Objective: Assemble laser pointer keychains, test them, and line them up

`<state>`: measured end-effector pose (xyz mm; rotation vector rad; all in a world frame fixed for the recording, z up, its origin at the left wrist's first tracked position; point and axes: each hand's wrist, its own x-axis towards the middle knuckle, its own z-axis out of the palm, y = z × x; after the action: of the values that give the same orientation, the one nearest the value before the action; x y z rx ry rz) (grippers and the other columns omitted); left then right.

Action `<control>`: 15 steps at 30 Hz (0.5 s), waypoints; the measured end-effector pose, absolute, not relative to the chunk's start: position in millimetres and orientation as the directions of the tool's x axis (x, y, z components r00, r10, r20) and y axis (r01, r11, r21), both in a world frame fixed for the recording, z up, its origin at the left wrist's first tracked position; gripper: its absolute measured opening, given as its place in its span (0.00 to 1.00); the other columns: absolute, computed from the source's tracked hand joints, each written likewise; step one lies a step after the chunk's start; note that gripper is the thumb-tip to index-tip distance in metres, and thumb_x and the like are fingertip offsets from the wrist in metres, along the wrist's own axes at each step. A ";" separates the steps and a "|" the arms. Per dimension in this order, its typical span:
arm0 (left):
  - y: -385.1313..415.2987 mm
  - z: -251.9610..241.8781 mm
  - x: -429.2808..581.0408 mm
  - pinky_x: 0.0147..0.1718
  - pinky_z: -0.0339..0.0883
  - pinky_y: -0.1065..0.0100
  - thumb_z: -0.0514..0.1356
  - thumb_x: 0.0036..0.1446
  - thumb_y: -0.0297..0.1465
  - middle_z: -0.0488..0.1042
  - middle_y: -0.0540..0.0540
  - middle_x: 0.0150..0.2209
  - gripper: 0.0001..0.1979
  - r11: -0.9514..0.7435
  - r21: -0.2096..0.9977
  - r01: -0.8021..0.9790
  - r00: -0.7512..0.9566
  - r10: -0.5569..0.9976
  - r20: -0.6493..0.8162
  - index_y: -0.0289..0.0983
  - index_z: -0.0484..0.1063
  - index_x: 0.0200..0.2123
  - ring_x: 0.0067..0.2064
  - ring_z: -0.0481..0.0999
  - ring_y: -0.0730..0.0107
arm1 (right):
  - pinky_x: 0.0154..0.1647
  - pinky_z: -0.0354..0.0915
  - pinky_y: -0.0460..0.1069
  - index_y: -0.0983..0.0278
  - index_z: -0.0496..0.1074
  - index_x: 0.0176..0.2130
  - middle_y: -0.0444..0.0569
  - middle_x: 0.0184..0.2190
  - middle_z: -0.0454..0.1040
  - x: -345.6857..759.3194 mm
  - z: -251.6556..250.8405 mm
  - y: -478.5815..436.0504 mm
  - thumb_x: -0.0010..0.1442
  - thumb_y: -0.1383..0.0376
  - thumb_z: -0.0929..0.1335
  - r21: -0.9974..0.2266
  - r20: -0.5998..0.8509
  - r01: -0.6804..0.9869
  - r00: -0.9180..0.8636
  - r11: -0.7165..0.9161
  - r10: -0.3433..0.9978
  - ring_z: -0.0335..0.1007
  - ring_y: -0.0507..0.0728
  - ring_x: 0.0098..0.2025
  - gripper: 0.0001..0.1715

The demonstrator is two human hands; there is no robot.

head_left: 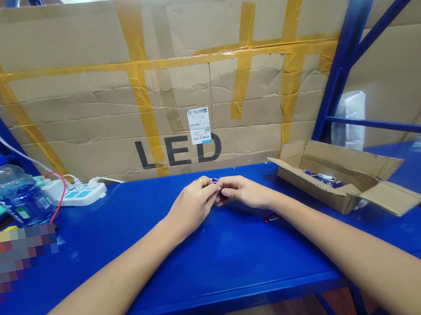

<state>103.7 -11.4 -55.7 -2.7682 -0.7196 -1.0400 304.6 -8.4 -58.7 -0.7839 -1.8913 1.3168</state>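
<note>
Bluish small part (215,180) is pinched between the fingertips of your left hand (192,204) and right hand (243,192); seemingly mid-assembly, it needs steady, fine pressure.

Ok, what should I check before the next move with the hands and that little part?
1. Left hand pinches the small purple part: ok.
2. Right hand grips the same part: ok.
3. Part's shape and orientation: cannot tell, too small.
4. Open brown cardboard box beside the right hand, flaps open: ok.
5. Small red-and-dark piece loose on the blue metal table by the right wrist: not ok, might get swept.
</note>
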 end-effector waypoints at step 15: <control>-11.4 -54.1 104.0 0.34 0.67 0.63 0.59 0.56 0.35 0.80 0.44 0.36 0.09 -0.579 0.195 0.792 0.507 0.800 0.319 0.40 0.78 0.34 0.39 0.77 0.57 | 0.51 0.61 0.55 0.64 0.73 0.40 0.50 0.40 0.74 316.0 -43.3 -6.6 0.63 0.65 0.63 -0.661 0.264 0.426 -0.638 0.617 0.724 0.67 0.58 0.45 0.09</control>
<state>104.0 -11.4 -54.1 -2.7475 -1.4512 -0.6020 316.0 -6.6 -43.3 -0.9040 -2.3245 0.7630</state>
